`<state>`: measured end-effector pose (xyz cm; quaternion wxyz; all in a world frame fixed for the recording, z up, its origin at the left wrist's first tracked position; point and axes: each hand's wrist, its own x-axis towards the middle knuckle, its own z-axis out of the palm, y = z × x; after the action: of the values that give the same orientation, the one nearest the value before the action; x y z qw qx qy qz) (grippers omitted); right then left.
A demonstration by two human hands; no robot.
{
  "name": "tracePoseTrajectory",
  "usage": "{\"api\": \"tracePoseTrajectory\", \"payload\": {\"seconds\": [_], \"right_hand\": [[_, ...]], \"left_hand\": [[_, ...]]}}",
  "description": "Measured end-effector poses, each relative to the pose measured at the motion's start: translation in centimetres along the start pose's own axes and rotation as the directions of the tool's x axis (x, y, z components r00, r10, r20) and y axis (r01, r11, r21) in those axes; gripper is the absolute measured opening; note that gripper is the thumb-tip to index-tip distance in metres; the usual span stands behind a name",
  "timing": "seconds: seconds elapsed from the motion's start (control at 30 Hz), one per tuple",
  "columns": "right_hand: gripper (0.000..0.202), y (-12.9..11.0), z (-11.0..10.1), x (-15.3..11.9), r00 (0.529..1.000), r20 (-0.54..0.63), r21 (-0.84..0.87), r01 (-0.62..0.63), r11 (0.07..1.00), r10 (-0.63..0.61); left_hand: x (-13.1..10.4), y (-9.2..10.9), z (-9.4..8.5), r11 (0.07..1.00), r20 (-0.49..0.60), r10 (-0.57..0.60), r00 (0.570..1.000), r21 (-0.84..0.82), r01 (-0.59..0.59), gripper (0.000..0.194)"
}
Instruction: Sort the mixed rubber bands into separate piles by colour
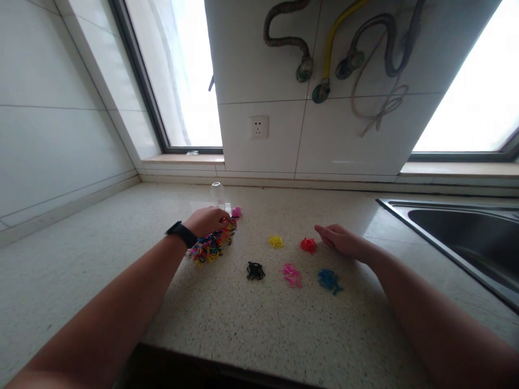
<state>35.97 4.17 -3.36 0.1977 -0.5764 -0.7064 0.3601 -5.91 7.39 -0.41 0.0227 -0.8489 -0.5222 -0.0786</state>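
Note:
On the left, my left hand [207, 220], with a black watch at the wrist, reaches over a mixed heap of small multicoloured rubber bands [211, 247]. Its fingers are bent together at the heap's far edge; what lies between them is too small to make out. My right hand [338, 240] rests on the counter, fingers stretched out, just right of a red pile of bands [308, 245]. Separate piles lie between the hands: yellow bands [276, 241], black bands [255, 270], pink bands [292, 275] and blue bands [330, 280].
Behind my left hand stands a clear plastic bottle [218, 193], with a pink object [237, 212] beside it. A metal sink [409, 219] is set into the speckled counter [227, 324] at right. Hoses and a socket [258, 127] are on the tiled wall.

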Motion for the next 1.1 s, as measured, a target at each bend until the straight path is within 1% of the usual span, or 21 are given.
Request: {"api": "tracePoseTrajectory", "payload": {"seconds": [0.23, 0.43, 0.63, 0.8, 0.97, 1.1], "right_hand": [[0.064, 0.1, 0.1, 0.2, 1.0, -0.002, -0.006, 0.002, 1.0, -0.002], [0.064, 0.1, 0.1, 0.1, 1.0, -0.005, -0.008, -0.019, 1.0, 0.019], [0.064, -0.1, 0.0, 0.0, 1.0, -0.001, -0.005, -0.017, 1.0, 0.017], [0.064, 0.1, 0.0, 0.1, 1.0, 0.001, 0.0, -0.013, 1.0, 0.013], [0.064, 0.2, 0.0, 0.2, 1.0, -0.001, -0.006, -0.003, 1.0, 0.003], [0.064, 0.3, 0.0, 0.2, 1.0, -0.002, -0.006, -0.003, 1.0, 0.003]], "left_hand": [[0.2, -0.2, 0.4, 1.0, -0.008, -0.003, 1.0, 0.017, 0.004, 0.023], [0.4, -1.2, 0.9, 1.0, 0.047, 0.011, 0.999, 0.026, -0.012, 0.031], [0.4, -1.9, 1.0, 1.0, 0.072, 0.0, 0.997, 0.029, -0.002, 0.029], [0.5, -1.6, 0.6, 1.0, 0.048, 0.0, 0.999, 0.01, -0.001, 0.03], [0.4, -0.8, -0.1, 1.0, -0.009, 0.01, 1.0, -0.029, -0.011, 0.026], [0.4, -0.6, -0.4, 0.999, -0.044, 0.005, 0.999, -0.047, -0.007, 0.028]]}}
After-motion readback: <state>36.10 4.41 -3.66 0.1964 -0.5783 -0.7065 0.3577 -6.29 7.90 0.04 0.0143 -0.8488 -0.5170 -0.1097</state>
